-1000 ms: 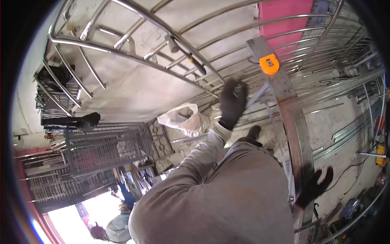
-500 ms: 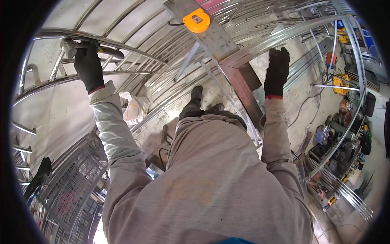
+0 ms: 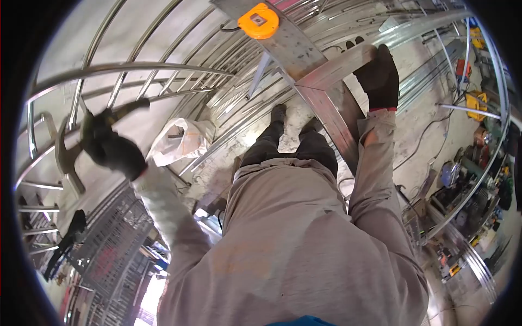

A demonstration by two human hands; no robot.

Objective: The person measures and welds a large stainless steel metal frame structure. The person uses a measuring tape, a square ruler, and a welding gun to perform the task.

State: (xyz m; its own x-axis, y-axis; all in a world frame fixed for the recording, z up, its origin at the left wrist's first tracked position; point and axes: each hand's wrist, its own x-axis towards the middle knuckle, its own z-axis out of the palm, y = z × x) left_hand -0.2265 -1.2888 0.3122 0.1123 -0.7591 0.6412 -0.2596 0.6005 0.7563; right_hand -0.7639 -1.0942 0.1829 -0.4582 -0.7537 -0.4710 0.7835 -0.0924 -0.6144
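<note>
My left hand (image 3: 115, 148), in a black glove, is closed around the handle of a hammer (image 3: 67, 156). The hammer's grey head points to the lower left, beside the curved shiny rails of a metal frame (image 3: 136, 67). My right hand (image 3: 379, 79), gloved too, wraps over a square metal tube (image 3: 340, 66), fingers showing at its far edge. This tube meets a second metal tube (image 3: 328, 111) at a mitred corner, resting on a wide steel beam (image 3: 296, 46). An orange tape measure (image 3: 258, 20) lies on the beam.
A white sack (image 3: 182, 142) stands on the floor left of my feet. Long metal tubes (image 3: 239, 127) lie along the floor. Tools and machines (image 3: 462, 190) crowd the right side, with a cable (image 3: 418, 141) nearby. A grey mesh panel (image 3: 109, 233) is at lower left.
My left hand has swung down toward me with the hammer, away from the upper rail. My right hand has moved up and right and taken hold of the square tube.
</note>
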